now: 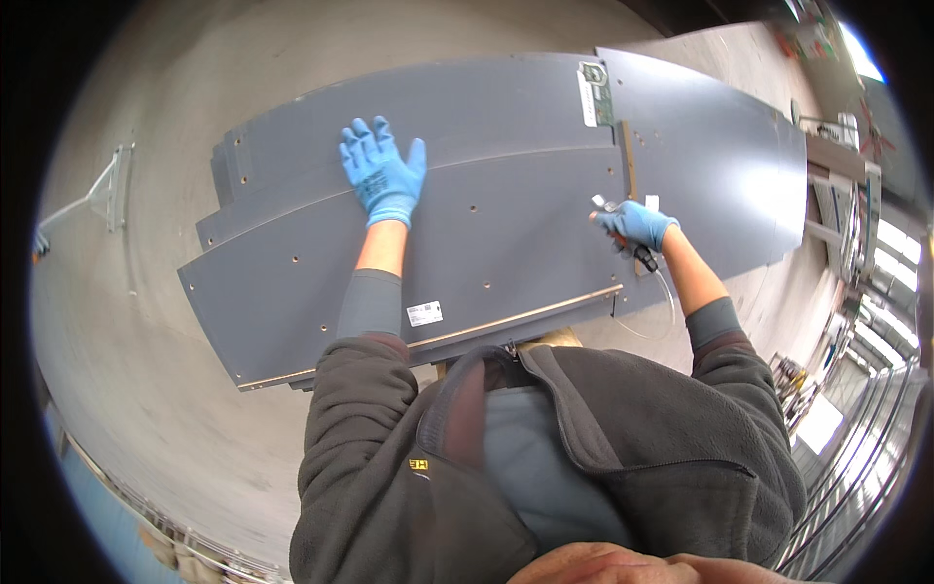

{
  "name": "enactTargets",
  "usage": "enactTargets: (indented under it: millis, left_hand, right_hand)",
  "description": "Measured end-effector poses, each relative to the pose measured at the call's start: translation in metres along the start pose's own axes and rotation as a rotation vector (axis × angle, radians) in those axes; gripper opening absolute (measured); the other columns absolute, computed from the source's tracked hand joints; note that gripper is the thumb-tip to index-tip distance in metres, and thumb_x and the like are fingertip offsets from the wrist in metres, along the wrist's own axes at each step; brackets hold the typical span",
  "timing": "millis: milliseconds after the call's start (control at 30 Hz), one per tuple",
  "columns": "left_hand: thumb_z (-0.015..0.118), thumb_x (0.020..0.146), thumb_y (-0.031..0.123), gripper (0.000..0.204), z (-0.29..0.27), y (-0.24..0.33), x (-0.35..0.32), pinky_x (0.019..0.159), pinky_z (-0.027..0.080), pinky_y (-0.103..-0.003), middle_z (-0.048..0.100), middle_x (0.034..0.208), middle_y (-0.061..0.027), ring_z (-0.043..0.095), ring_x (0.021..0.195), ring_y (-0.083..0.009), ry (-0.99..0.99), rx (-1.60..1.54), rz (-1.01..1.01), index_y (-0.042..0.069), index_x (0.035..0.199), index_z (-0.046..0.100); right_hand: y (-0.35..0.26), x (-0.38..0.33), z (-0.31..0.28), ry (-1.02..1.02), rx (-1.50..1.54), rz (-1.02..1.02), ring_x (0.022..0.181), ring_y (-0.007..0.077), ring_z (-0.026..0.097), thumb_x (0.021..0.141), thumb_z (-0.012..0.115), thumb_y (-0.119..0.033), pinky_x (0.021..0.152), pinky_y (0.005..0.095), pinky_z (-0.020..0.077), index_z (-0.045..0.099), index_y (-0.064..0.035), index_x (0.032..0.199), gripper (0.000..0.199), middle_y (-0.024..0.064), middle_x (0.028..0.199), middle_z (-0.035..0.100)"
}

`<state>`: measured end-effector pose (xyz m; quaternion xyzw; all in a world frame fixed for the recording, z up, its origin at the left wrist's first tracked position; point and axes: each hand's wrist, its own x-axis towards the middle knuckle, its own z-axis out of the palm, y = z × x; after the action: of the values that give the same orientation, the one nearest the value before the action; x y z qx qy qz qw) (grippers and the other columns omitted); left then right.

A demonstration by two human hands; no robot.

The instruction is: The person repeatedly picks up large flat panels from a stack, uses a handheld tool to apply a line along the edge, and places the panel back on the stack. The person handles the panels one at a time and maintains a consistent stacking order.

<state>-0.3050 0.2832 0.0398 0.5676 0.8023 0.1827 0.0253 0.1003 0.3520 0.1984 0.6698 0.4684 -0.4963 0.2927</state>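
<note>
My left hand (382,172), in a blue glove, lies flat with fingers spread on the top grey panel (506,234) of a stack of long grey boards. My right hand (634,224), also in a blue glove, is closed around a small tool (605,204) with a pale tip, pressed at the right end of the top panel. A thin clear tube (665,292) loops down from that hand. The panel has small drilled holes, a white sticker (424,312) near its front edge and a light wood-coloured edge (525,316).
A second large grey panel (720,156) lies to the right, with a white and green label (593,92) at its near corner. The boards rest on a pale concrete floor (146,341). Metal racks and frames (856,292) stand at the right rim.
</note>
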Motion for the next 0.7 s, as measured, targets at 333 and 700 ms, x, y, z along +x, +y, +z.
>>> enactTargets:
  millis: [333,700]
  left_hand:
    - [0.07,0.092,0.054,0.084,-0.026,0.068,0.022,0.127,0.021,-0.062,0.037,0.167,-0.0278,0.027,0.159,-0.0474,-0.192,0.171,0.026,0.006,0.158,0.049]
    - [0.094,0.061,0.053,0.127,0.061,0.453,0.007,0.133,0.012,-0.054,0.028,0.176,-0.0101,0.016,0.166,-0.0352,-0.656,0.303,1.57,0.022,0.168,0.034]
  right_hand:
    - [0.176,0.02,0.05,0.813,0.078,0.185,0.097,0.0363,0.074,0.082,0.087,-0.042,0.089,0.0459,0.0586,0.068,-0.0026,0.107,0.05,0.0164,0.104,0.073]
    - [0.266,0.053,0.071,0.775,0.344,-0.003,0.13,0.0399,0.064,0.08,0.091,-0.04,0.108,0.0447,0.0532,0.061,-0.0009,0.139,0.077,0.0252,0.151,0.059]
